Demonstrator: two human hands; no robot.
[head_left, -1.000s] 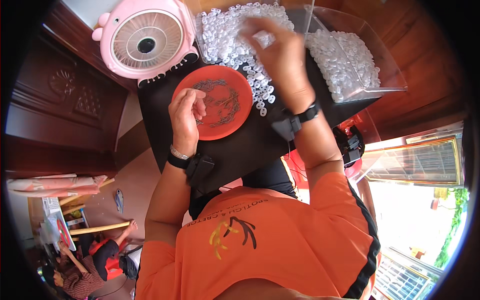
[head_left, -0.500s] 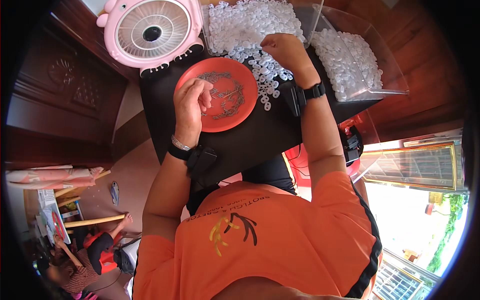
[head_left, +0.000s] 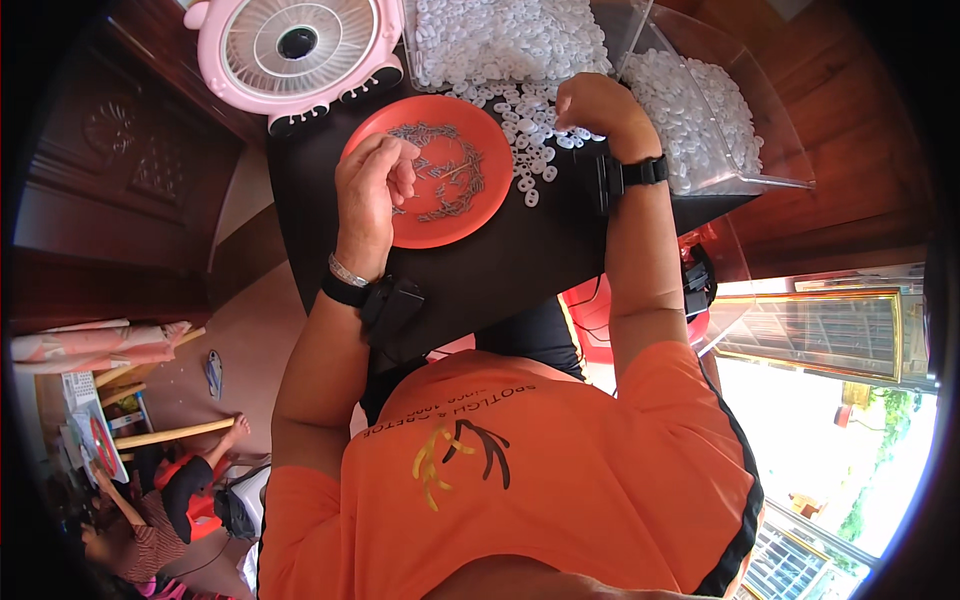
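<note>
My left hand (head_left: 374, 196) hangs over the left rim of a round orange plate (head_left: 432, 240), its fingers curled in. Whatever it may hold is hidden. Small grey metal pieces (head_left: 455, 210), thin like pins or screws, lie scattered on the plate. My right hand (head_left: 612, 112) is bent at the wrist, with its fingers closed beside a loose spread of small white plastic pieces (head_left: 530, 160). These are oval with two holes. I cannot make out anything between its fingertips. Both wrists wear black straps with small black boxes.
Two clear bins full of white pieces, a back bin (head_left: 505, 40) and a right bin (head_left: 700, 120), border the black table (head_left: 480, 285). A pink fan (head_left: 300, 50) stands at the back left. Another person (head_left: 165, 520) sits on the floor side at lower left.
My right hand has drawn to the right and slightly nearer, away from the back bin. My left hand stays curled over the plate's rim. The whole view has shifted slightly.
</note>
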